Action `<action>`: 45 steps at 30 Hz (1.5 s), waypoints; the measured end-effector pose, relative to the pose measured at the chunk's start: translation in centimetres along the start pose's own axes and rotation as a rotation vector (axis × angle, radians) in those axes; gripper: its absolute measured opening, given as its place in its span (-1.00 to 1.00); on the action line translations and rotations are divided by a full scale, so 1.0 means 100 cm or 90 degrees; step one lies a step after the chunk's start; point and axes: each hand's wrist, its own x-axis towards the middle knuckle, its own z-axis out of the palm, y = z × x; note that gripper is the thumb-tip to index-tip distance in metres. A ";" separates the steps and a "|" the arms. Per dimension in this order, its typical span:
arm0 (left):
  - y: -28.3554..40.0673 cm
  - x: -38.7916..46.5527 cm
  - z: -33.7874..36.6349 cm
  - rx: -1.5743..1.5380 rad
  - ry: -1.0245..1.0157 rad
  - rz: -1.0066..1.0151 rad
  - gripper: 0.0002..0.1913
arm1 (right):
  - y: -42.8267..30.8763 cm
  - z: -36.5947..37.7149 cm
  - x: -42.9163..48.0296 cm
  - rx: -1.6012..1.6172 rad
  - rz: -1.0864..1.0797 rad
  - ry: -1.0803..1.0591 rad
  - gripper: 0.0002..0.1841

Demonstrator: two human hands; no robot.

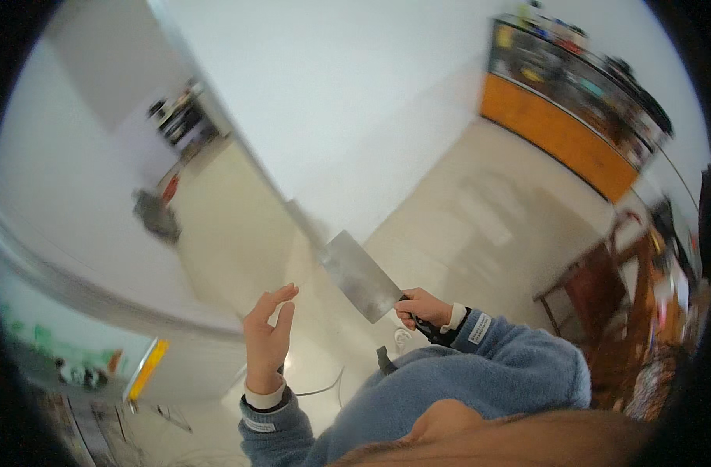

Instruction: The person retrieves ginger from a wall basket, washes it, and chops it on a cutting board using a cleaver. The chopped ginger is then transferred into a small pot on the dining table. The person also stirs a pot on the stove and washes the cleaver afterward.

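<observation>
My right hand (424, 308) grips the black handle of a cleaver (364, 277). Its broad metal blade points up and to the left, out in front of my body. Raised at the lower left, my left hand (269, 330) holds nothing, and its thumb stands apart from the fingers. A gap separates the left fingertips from the blade. Both arms wear the fuzzy blue sleeves (519, 350) of a sweater with white cuffs.
A white wall corner (355, 117) rises ahead. A glass-fronted cabinet (559, 128) with an orange base stands at the upper right. Nearer on the right is a dark wooden chair (594, 280). Thin cables (326, 388) lie on the pale floor (233, 227). A doorway opens at the left.
</observation>
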 end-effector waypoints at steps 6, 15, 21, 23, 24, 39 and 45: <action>-0.104 -0.001 -0.042 -0.130 0.238 -0.251 -0.76 | -0.057 0.032 0.150 -0.020 0.140 -0.167 -0.79; -0.263 0.052 -0.118 -0.311 0.428 -0.327 -0.78 | -0.078 0.131 0.371 -0.007 0.129 -0.232 -0.73; -0.378 0.154 -0.254 -0.312 0.459 -0.333 -0.78 | -0.122 0.249 0.544 0.044 0.118 -0.207 -0.73; -0.407 0.196 -0.275 -0.319 0.446 -0.332 -0.79 | -0.138 0.264 0.591 0.028 0.085 -0.192 -0.73; -0.420 0.217 -0.280 -0.329 0.427 -0.333 -0.79 | -0.143 0.267 0.612 0.073 0.096 -0.163 -0.74; -0.611 0.577 -0.380 -0.510 0.424 -0.449 -0.80 | -0.290 0.234 1.029 0.339 0.041 0.036 -0.82; -0.666 0.712 -0.393 -0.582 0.450 -0.454 -0.81 | -0.376 0.200 1.112 0.275 0.043 0.038 -0.81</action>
